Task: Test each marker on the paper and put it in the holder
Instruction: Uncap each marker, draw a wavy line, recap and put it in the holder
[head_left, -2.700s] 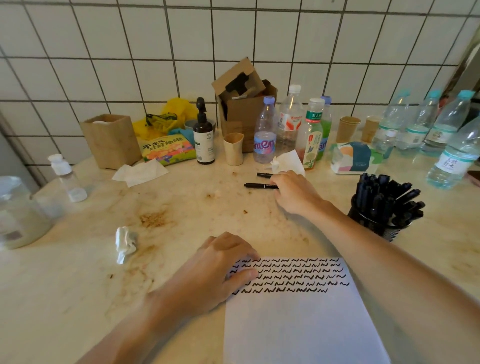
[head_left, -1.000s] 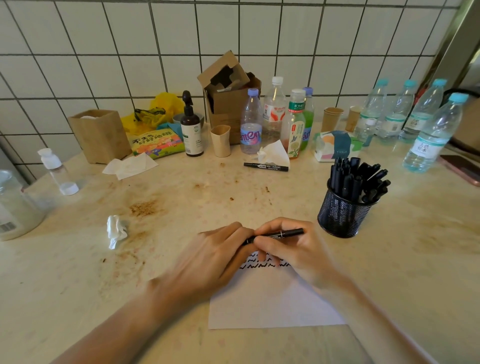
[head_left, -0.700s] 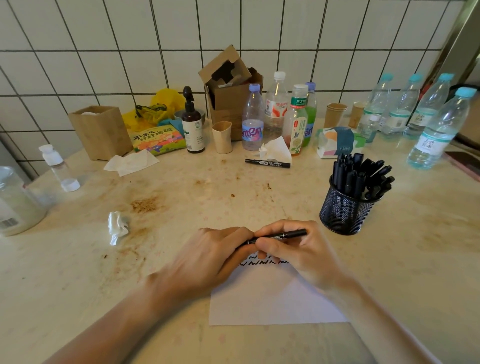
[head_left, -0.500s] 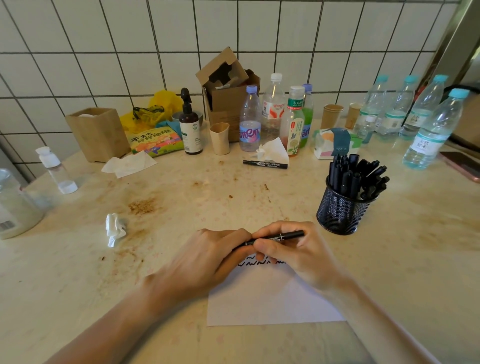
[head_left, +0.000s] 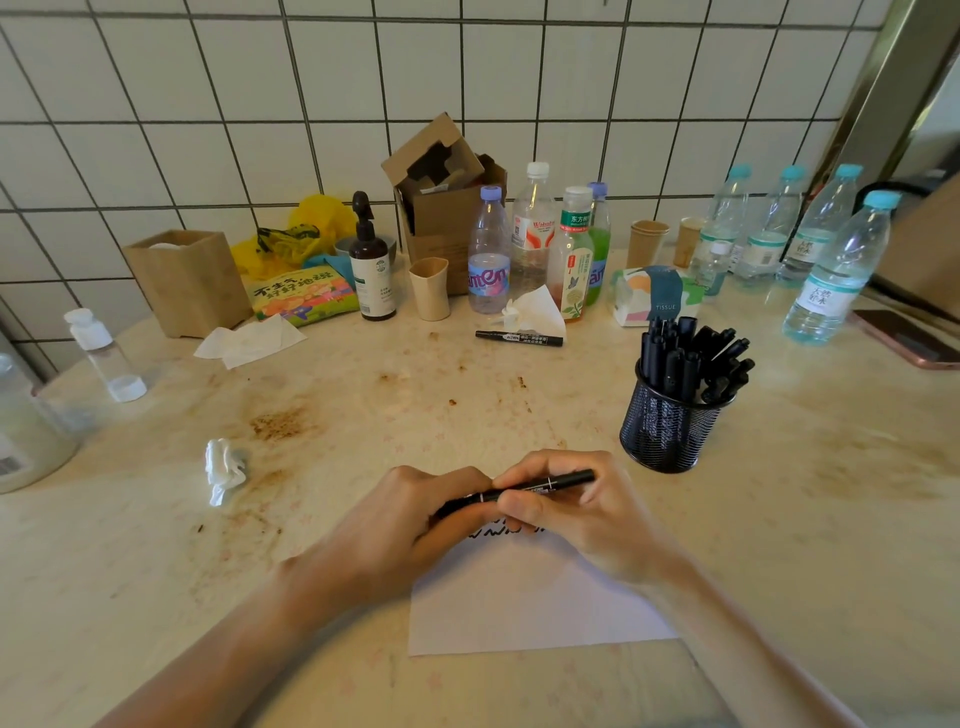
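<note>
Uncapping step, by the look of it: both hands meet over the top edge of the paper (head_left: 530, 608) and hold one black marker (head_left: 540, 486) level between them. Left hand (head_left: 395, 525) has its fingers curled round the left end, likely the cap; right hand (head_left: 582, 509) pinches the barrel with thumb and fingers, and the right end of the barrel sticks out toward the holder (head_left: 670, 426). No gap visible at the cap seam, so probably not pulled off yet, though the left fingers hide that end and I cannot tell for sure. Next move calls for a straight pull apart along the barrel, then the right hand turning the tip down onto bare paper below the black squiggle rows, which are partly hidden under the hands. After that recap and drop it in the holder. The marker is slim, black, with a white printed label and a thin white ring near the middle. The holder is a black mesh cup just right of the hands on the bench (head_left: 831, 519), already crowded with black markers leaning outward, so finding a slot may take some care. One more marker, the spare marker (head_left: 519, 338), lies flat far back on the bench by a crumpled tissue (head_left: 535, 312) and the bottles (head_left: 535, 244), apparently still to test.
</note>
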